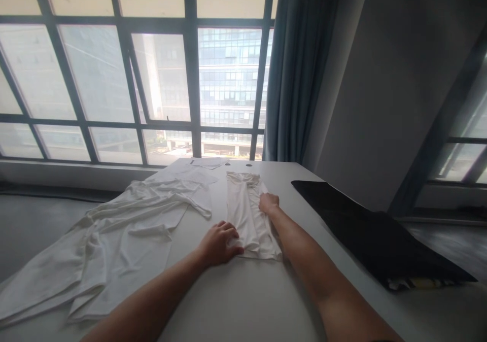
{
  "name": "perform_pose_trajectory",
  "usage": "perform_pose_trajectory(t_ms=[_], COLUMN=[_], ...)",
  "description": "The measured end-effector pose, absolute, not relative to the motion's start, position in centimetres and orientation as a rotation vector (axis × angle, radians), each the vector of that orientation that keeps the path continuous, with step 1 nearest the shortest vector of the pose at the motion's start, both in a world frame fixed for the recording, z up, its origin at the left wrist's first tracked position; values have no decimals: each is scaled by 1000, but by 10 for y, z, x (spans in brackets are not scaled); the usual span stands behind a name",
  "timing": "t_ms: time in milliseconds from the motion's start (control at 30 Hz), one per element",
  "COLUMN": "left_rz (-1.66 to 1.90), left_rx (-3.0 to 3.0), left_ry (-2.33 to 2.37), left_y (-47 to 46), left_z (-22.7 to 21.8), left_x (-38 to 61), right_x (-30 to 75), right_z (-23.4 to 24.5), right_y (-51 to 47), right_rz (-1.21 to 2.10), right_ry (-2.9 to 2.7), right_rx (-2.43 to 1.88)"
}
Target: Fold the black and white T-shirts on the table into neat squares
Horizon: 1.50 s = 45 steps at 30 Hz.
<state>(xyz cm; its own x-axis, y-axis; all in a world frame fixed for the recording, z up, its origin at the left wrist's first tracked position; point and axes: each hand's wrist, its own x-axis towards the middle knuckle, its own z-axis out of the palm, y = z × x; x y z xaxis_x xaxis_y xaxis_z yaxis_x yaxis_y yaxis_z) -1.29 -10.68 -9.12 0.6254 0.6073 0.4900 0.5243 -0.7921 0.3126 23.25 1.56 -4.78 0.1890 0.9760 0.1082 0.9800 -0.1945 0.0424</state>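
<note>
The fingers (229,230) of the left hand (218,243) are bent, and their tips lie on the near left corner of the folded white cloth (243,215). The thumb points along the near edge of the cloth. It looks like the hand may be pinching that corner, but from here I cannot tell if it really grips it. The right hand (269,203) lies farther away, on the right side of the same cloth, about halfway along it. Its fingers are loose and a little bent, and they press down flat without closing around anything. Both bare arms reach in from the bottom of the view. The folded white cloth is a long, thin strip. It lies in the middle of the white table (243,301), and it runs from the hands toward the window (160,78). To the left of it, close by but not touching, is a big messy pile of white clothes (125,235) that spreads to the left edge of the table. To the right, well apart from the hands, lies a flat black cloth (365,230). Some papers (207,163) sit at the far end of the table. A blue-grey curtain (300,68) hangs beside the window.
</note>
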Motion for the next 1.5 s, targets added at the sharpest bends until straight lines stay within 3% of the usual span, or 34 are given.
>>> perform_pose_trajectory(t_ms=[267,500,667,1067,1500], left_rz=[935,993,1019,784,774], left_rx=[2685,2706,2725,2688,2729], left_ry=[921,856,833,811,743], left_y=[-106,-106,-108,-105,-101], left_z=[-93,-92,-90,-90,-93], left_x=[-13,-12,-12,-13,-16], right_x=[249,238,233,219,244], right_z=[-45,-46,-52,-81,-78], right_y=[45,55,46,42,13], right_rz=[-171,181,-29,246,252], right_ry=[-1873,-1940,-1983,-2117,-1996], right_rx=[-2346,-2129,-2162,-2316,-2133])
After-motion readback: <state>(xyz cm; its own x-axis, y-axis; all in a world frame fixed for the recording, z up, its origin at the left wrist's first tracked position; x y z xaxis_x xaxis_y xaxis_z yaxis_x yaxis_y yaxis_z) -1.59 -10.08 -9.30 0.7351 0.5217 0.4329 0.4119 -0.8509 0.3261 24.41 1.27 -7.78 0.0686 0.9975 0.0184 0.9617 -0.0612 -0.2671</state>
